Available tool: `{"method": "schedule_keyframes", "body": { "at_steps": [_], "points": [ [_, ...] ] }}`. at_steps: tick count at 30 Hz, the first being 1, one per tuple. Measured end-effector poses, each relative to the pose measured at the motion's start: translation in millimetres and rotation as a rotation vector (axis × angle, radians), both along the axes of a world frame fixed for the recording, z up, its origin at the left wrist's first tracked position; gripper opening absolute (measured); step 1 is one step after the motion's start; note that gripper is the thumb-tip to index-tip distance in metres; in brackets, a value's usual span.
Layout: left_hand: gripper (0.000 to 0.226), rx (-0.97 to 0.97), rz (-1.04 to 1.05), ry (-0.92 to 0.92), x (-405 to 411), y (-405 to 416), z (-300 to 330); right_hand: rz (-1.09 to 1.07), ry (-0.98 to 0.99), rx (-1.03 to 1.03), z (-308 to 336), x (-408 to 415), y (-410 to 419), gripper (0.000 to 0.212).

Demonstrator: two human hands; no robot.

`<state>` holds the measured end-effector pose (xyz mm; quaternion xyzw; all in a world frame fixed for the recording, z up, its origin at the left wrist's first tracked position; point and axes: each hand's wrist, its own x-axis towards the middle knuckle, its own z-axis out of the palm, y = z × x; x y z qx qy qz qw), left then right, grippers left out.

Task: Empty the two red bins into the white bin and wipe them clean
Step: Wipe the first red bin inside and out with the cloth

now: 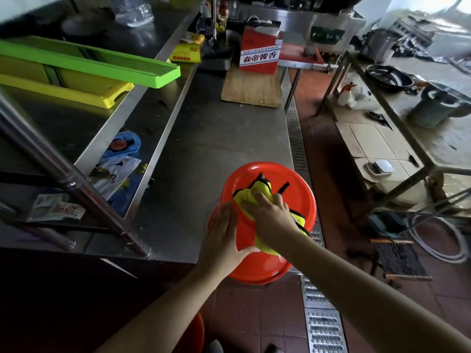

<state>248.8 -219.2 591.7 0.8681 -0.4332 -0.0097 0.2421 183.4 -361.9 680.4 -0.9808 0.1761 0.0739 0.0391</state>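
A red bin [293, 189] sits upside down at the near right corner of the steel table [216, 138], its round base facing up. My left hand [224, 235] holds its side wall, fingers flat along the wall and thumb hooked round the lower rim. My right hand [270, 217] presses a yellow cloth with black trim [251, 193] onto the bin's base, fingers curled over the cloth. Part of a second red bin [193, 335] shows on the floor at the bottom edge. The white bin is out of view.
A two-level steel shelf [142, 103] runs along the table's left with green and yellow trays [102, 64]. A red box [260, 52] stands on a wooden board [252, 90] at the far end. A metal floor drain [318, 314] runs along the table's right side.
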Motion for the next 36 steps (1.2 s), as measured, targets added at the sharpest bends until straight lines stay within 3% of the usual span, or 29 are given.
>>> {"method": "schedule_keyframes", "body": {
  "at_steps": [5,16,26,36],
  "points": [
    [0.122,-0.056,-0.030,-0.045,-2,-1,-3,0.010,-0.102,-0.017,-12,-66,3,0.076],
    [0.116,-0.025,0.021,-0.079,-1,-5,-1,-0.045,-0.069,-0.006,-3,43,-44,0.066],
    [0.116,-0.064,0.021,-0.097,-7,-3,1,0.069,-0.035,-0.002,-11,-79,-37,0.072],
    [0.115,-0.050,0.060,-0.106,-8,-8,2,-0.106,-0.069,0.029,2,52,-67,0.063]
  ]
}}
